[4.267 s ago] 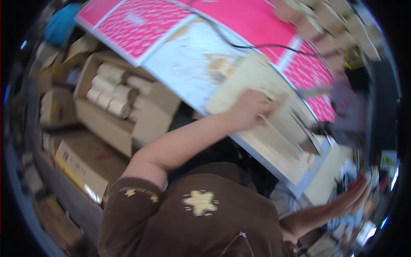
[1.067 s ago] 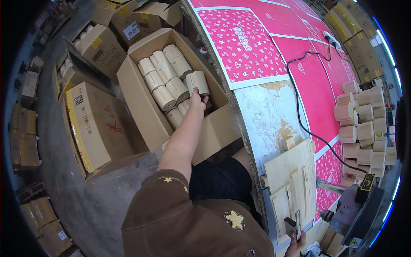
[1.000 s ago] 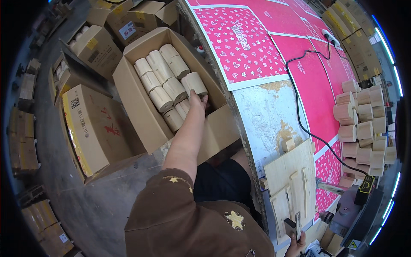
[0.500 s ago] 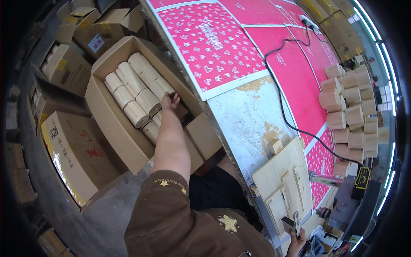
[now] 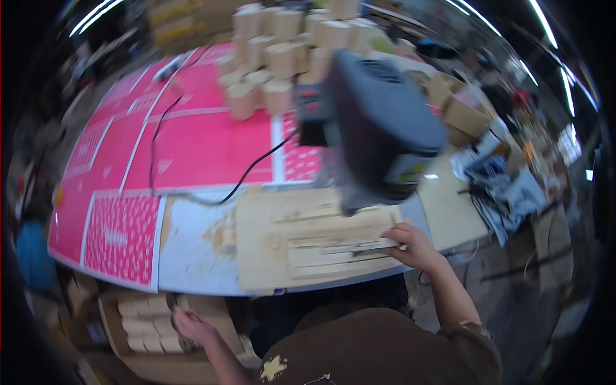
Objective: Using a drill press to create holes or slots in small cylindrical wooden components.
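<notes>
My left hand [image 5: 192, 326], smeared by motion, reaches to the right end of the pale wooden blocks [image 5: 146, 326] lying in rows in an open cardboard box [image 5: 122, 366]. A dark edge shows by its fingertips; whether they grip a block, I cannot tell. Over at the right end of a wooden board [image 5: 260, 250] on the table, my right hand [image 5: 414, 247] pinches a thin flat strip [image 5: 367, 249] with a dark part. That strip lies low over the wooden slats [image 5: 308, 262] fixed on the board.
A large dark machine head [image 5: 385, 128] overhangs the board, its black cable [image 5: 247, 173] crossing the pink-covered table [image 5: 212, 151]. Stacked wooden blocks [image 5: 279, 61] stand behind. Right of the table are grey-blue bags [image 5: 513, 192] and an open carton [image 5: 465, 119].
My view has swung right, bringing the machine and board to the middle. My left hand remains by the boxed blocks. The strip in my right hand now lies flatter, over the slats.
</notes>
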Available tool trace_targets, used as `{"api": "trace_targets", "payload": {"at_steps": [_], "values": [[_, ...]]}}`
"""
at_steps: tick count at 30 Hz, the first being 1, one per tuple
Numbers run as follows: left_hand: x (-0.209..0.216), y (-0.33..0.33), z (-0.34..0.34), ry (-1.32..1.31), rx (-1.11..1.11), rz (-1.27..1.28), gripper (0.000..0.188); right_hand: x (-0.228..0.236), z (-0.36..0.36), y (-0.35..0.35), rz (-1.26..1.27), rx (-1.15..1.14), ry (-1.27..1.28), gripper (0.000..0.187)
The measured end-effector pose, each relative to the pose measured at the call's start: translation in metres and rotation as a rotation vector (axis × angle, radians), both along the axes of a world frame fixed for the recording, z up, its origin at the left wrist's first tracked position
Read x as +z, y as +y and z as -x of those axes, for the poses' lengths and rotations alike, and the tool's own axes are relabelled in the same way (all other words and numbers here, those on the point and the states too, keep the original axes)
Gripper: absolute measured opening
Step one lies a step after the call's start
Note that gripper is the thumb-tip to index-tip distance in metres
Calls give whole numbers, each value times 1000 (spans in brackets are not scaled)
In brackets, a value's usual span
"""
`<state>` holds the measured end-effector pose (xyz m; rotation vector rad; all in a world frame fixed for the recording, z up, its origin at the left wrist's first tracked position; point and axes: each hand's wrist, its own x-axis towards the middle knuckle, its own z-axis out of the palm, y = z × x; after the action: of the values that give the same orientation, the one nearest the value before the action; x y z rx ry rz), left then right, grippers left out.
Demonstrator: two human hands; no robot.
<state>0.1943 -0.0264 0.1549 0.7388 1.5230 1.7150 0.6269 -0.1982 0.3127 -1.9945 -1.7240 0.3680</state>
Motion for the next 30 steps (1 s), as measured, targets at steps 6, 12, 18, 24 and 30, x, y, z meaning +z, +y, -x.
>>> {"api": "trace_targets", "payload": {"at_steps": [6, 12, 18, 24, 30], "values": [[66, -60, -148, 856, -869, -629, 38, 16, -36, 2, -91, 226, 123, 30], [67, -57, -184, 1215, -964, -611, 33, 31, -171, 75, -444, -93, 69, 26], [64, -62, -189, 1236, -954, -437, 22, -6, -292, 227, -328, -564, -69, 59], [69, -61, -196, 1154, -960, -444, 13, -56, -308, 307, -340, -861, -44, 79], [96, -71, -196, 918, -1051, -213, 13, -64, -298, 285, -426, -857, 47, 73]]}}
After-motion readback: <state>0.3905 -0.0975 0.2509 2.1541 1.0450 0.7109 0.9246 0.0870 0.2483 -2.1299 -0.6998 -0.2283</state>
